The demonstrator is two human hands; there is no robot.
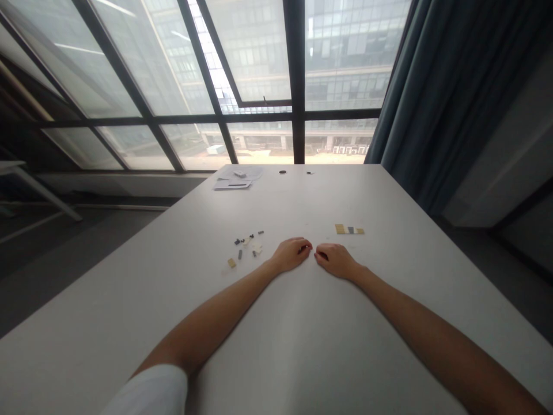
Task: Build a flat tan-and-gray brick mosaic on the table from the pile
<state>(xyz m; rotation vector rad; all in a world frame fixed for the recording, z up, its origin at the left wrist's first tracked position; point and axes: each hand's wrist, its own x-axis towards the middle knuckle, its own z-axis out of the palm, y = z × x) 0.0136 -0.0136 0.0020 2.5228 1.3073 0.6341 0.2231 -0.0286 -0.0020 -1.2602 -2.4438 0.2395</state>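
Note:
My left hand (292, 254) rests on the white table with its fingers curled in and thumb and fingertips close together. Just right of it, a small gap apart, lies my right hand (337, 261), its fingers also curled under. Whatever either hand may hold is hidden or too small to make out. Left of my left hand are scattered several small loose pieces like toy bricks: a tan piece (232, 263), a dark grey piece (240, 254) and cream pieces (257, 249) among them. Beyond my right hand lies a row of tan, grey and white pieces (349, 229).
At the far left of the table (181, 230) are paper sheets (233, 184) with a small white object (239, 174) on them. A dark round disc (282, 172) and a small dark item (310, 172) sit at the far edge. Windows and a blue curtain (415, 98) stand beyond.

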